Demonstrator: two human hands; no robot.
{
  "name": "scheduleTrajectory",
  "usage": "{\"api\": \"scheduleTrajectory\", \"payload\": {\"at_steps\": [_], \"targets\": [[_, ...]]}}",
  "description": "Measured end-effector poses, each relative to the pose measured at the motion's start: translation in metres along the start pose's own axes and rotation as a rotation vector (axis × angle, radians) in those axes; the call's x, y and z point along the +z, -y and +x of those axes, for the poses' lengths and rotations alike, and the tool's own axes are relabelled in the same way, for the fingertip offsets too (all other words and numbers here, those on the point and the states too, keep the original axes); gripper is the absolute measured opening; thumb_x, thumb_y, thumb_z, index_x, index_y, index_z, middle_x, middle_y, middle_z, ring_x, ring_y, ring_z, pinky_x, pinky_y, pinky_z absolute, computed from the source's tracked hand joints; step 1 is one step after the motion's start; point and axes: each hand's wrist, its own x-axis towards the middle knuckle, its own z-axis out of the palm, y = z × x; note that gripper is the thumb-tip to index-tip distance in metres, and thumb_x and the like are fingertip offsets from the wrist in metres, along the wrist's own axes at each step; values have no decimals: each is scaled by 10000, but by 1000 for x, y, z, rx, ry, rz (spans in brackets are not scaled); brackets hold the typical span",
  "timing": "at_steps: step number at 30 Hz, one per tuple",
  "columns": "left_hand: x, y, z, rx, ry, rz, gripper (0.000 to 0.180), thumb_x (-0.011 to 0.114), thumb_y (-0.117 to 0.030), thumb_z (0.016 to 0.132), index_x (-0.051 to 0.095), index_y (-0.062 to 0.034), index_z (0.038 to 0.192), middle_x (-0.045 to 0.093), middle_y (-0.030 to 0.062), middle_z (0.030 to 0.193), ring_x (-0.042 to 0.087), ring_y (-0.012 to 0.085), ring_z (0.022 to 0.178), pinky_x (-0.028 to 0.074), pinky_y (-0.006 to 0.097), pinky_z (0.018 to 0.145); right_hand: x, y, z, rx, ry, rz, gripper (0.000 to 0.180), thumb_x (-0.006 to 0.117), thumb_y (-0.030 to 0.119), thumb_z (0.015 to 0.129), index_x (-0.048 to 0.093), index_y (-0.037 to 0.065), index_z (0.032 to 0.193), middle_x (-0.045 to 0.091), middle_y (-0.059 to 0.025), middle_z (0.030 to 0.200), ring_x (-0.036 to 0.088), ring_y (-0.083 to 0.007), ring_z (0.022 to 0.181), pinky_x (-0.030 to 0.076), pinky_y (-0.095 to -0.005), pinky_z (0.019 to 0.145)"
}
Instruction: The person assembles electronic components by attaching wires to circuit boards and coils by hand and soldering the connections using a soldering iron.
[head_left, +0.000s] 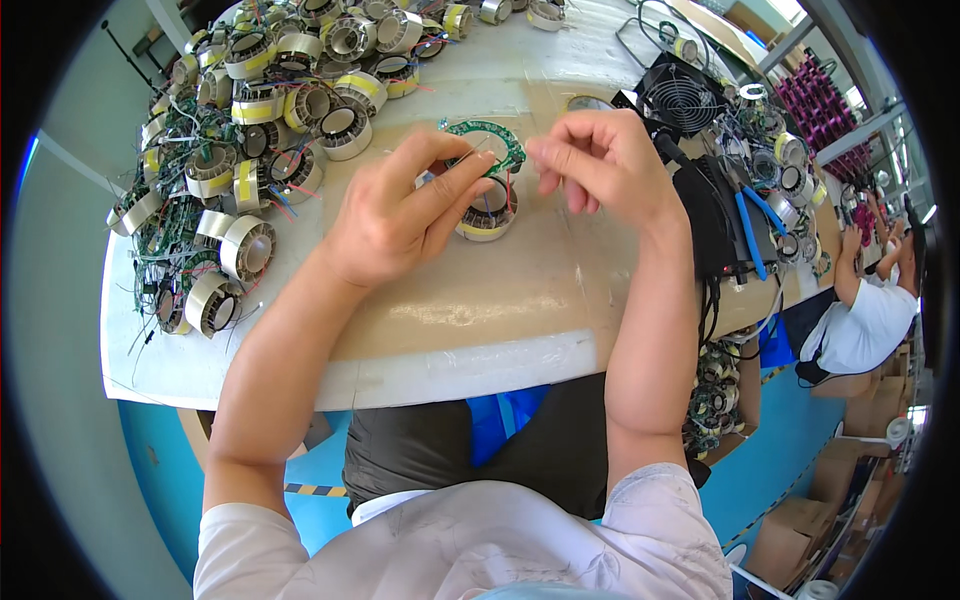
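My left hand (385,212) pinches the left side of a green ring-shaped circuit board (512,146) between thumb and fingers. Just beneath the board, a motor stator (487,231) with a pale wrapped rim stands on the table, and a red wire runs between the two. Close to the board's right edge is my right hand (615,165), thumb and forefinger pressed together. Whatever lies in that pinch is too small to make out.
Many similar wrapped stators (343,130) with loose wires crowd the left of the table (460,345). To the right are a black box with a fan grille (682,102) and blue-handled pliers (748,225). Another person (860,325) sits at the far right.
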Motion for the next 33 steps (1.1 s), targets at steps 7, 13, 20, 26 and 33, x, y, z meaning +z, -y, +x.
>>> {"api": "scheduleTrajectory", "payload": {"at_steps": [7, 13, 20, 26, 33], "targets": [[-8, -5, 0, -29, 47, -47, 319, 779, 13, 772, 727, -1, 1087, 657, 130, 962, 666, 244, 705, 532, 327, 566, 26, -5, 10, 2, -97, 119, 373, 749, 294, 912, 726, -41, 1073, 714, -81, 747, 614, -91, 511, 439, -244, 398], [-12, -2, -1, -26, 41, -82, 254, 768, 32, 785, 758, 5, 1037, 677, 132, 972, 636, 177, 668, 506, 264, 533, 30, -3, 12, 40, -30, 161, 413, 777, 235, 887, 695, -93, 1125, 709, -80, 736, 621, -98, 508, 454, -237, 404], [-14, 6, -4, -11, 49, -96, 237, 764, 35, 775, 764, 11, 1010, 683, 139, 969, 640, 172, 650, 515, 266, 540, 40, 0, 11, -22, -80, 209, 294, 742, 99, 891, 718, -52, 1142, 729, -75, 791, 618, -77, 553, 466, -212, 416], [-12, -1, -2, -58, -78, -92, 473, 793, 1, 779, 664, 37, 1234, 692, 132, 1009, 610, 133, 616, 492, 260, 525, 41, -7, 14, -24, -117, 257, 340, 793, 108, 852, 714, -88, 1118, 708, -70, 735, 599, -74, 521, 458, -216, 423], [-17, -2, -13, -542, -248, -306, 170, 675, 27, 926, 614, 29, 1084, 688, 43, 835, 601, 49, 650, 475, 186, 566, 44, -5, 16, -39, -122, 226, 348, 810, 136, 847, 724, -80, 1106, 688, -59, 684, 567, -67, 478, 436, -212, 421]]}}
